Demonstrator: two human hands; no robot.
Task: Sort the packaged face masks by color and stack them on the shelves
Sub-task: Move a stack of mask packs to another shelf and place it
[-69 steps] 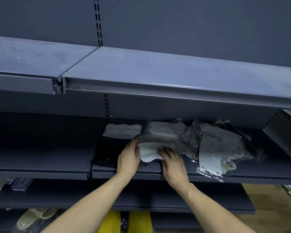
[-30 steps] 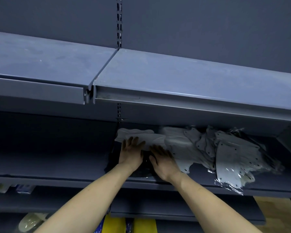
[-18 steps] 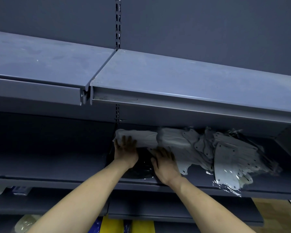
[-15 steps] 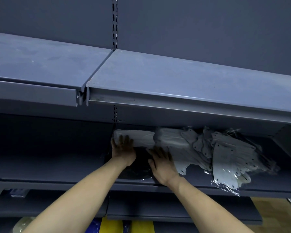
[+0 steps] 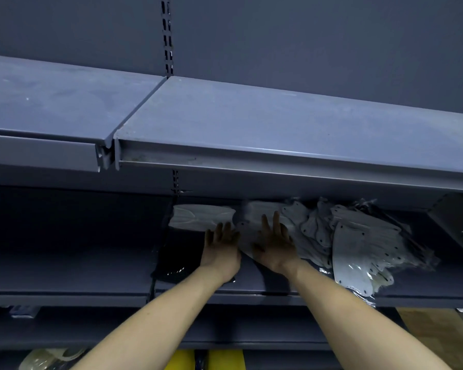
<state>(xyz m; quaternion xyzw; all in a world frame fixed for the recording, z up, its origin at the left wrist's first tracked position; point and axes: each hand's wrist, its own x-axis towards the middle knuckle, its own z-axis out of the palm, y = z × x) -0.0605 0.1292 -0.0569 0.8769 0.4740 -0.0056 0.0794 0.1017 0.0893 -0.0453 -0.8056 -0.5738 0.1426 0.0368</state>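
On the middle shelf (image 5: 64,271), a neat white packaged mask stack (image 5: 198,218) lies at the back left. A loose heap of white packaged masks (image 5: 358,244) spreads to its right. Black packaged masks (image 5: 179,257) lie in front of the white stack. My left hand (image 5: 221,244) reaches in with straight fingers, its tips at the edge of the white stack. My right hand (image 5: 274,241) lies flat with spread fingers on the left end of the white heap. Neither hand holds a pack.
The upper shelf (image 5: 251,121) overhangs the hands, leaving a low gap. A dark metal bracket (image 5: 457,225) angles down at the right end. Below are lower shelves with small boxes (image 5: 22,311), a clear packet (image 5: 48,356) and yellow items (image 5: 225,360).
Both hands have shifted right along the shelf. The left hand left the white stack's left end. The right hand moved up from the black masks onto the white heap, fingers spread.
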